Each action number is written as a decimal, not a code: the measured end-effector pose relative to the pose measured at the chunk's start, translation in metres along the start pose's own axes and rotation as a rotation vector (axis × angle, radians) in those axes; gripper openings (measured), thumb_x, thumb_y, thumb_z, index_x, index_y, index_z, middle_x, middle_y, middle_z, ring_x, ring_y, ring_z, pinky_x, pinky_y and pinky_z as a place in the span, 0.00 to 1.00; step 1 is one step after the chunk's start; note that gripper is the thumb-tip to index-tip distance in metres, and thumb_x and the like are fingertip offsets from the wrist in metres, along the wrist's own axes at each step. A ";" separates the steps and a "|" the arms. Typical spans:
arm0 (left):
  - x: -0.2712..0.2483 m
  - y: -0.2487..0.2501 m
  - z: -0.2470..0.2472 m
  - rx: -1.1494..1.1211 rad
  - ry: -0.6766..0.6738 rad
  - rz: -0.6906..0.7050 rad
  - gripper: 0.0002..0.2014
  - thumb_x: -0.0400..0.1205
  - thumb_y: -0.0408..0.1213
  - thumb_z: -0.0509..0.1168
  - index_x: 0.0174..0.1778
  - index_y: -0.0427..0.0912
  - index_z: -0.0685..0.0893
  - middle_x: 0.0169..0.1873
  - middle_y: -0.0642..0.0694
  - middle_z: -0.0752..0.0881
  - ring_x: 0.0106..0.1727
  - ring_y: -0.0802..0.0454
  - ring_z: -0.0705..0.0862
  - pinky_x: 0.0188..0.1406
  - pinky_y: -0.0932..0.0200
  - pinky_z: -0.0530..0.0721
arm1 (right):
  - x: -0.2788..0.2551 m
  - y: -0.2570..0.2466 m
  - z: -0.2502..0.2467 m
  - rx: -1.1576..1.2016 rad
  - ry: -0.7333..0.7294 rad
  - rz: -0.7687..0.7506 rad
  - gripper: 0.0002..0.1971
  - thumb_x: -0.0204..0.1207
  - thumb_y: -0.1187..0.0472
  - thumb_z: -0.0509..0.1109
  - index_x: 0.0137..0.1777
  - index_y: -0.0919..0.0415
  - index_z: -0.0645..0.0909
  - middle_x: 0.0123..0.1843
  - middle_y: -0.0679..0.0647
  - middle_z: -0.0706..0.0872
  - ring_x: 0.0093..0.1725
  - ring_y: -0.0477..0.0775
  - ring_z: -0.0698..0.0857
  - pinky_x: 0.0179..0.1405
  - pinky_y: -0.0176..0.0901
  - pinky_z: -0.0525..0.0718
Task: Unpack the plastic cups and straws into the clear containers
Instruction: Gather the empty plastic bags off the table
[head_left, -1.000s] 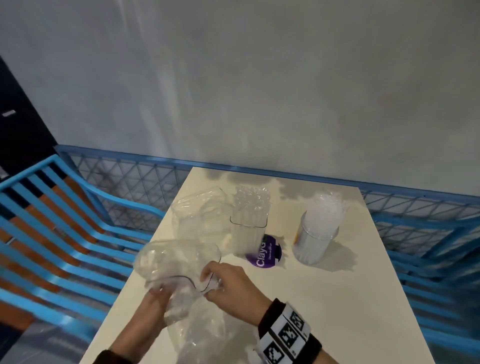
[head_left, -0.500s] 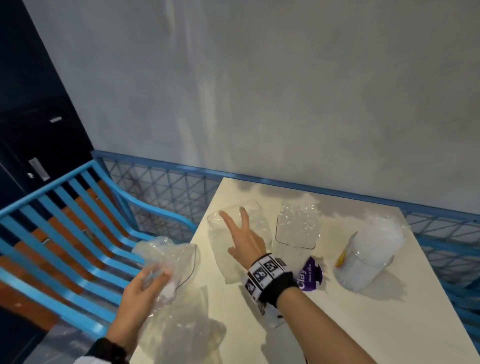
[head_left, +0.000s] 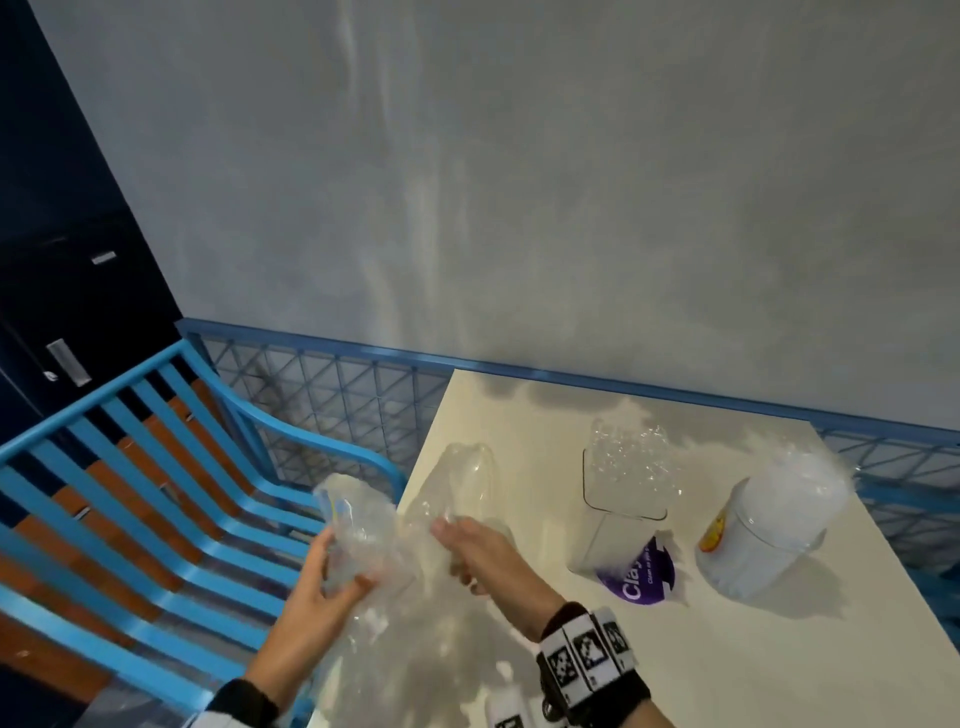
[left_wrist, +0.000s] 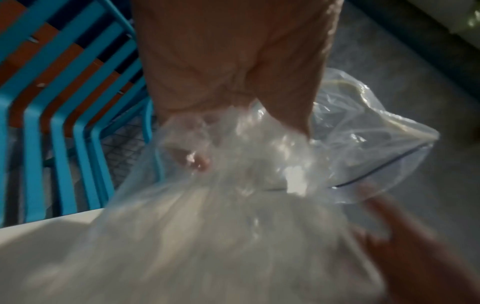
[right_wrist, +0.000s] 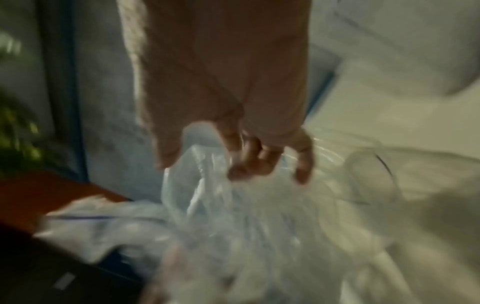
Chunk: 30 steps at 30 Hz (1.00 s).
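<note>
A crumpled clear plastic bag (head_left: 363, 525) hangs over the white table's (head_left: 753, 675) left edge. My left hand (head_left: 343, 566) grips its upper part, fingers wrapped in the film (left_wrist: 259, 185). My right hand (head_left: 462, 556) grips the same bag (right_wrist: 233, 216) just to the right, fingers curled into it. Behind the right hand stands a tall clear plastic shape (head_left: 460, 480); container or bag, I cannot tell. A square clear container (head_left: 623, 499) holds clear cups. A round clear container (head_left: 763, 535) at the right holds white straws.
A purple label (head_left: 641, 577) lies at the square container's foot. A blue slatted bench (head_left: 156, 519) stands close to the table's left edge, with blue mesh railing (head_left: 322, 400) behind it and a grey wall beyond the table.
My right hand left the tall clear shape, came back toward me and took hold of the bag. The left hand kept its grip on the bag. The head view swung left.
</note>
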<state>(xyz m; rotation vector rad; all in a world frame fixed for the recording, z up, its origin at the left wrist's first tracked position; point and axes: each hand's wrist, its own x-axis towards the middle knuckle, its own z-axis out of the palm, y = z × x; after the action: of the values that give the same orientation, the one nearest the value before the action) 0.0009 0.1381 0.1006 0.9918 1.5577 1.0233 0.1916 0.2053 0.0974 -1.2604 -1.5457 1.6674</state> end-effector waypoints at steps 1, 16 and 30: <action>0.001 0.004 0.009 0.067 -0.101 0.048 0.38 0.78 0.43 0.73 0.75 0.66 0.56 0.66 0.66 0.67 0.71 0.54 0.69 0.75 0.52 0.69 | -0.007 -0.008 0.011 0.008 -0.114 0.006 0.20 0.76 0.40 0.68 0.64 0.48 0.80 0.48 0.41 0.86 0.44 0.34 0.85 0.44 0.29 0.82; 0.012 0.011 0.034 0.436 -0.316 0.301 0.21 0.65 0.45 0.81 0.52 0.61 0.85 0.48 0.57 0.90 0.52 0.67 0.86 0.54 0.63 0.88 | -0.052 -0.059 0.007 0.197 0.093 0.009 0.05 0.63 0.58 0.68 0.33 0.59 0.81 0.31 0.54 0.81 0.33 0.49 0.79 0.39 0.43 0.76; -0.028 0.060 0.040 0.073 -0.145 0.324 0.12 0.76 0.25 0.72 0.42 0.51 0.86 0.33 0.53 0.92 0.36 0.60 0.90 0.32 0.67 0.86 | -0.070 -0.029 -0.001 -0.091 0.015 -0.153 0.40 0.59 0.29 0.74 0.72 0.26 0.63 0.79 0.42 0.66 0.77 0.46 0.69 0.78 0.59 0.69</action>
<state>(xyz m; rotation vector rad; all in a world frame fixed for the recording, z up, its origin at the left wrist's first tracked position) 0.0513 0.1361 0.1585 1.3707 1.3494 1.0925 0.2161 0.1515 0.1443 -1.1656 -1.6812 1.5038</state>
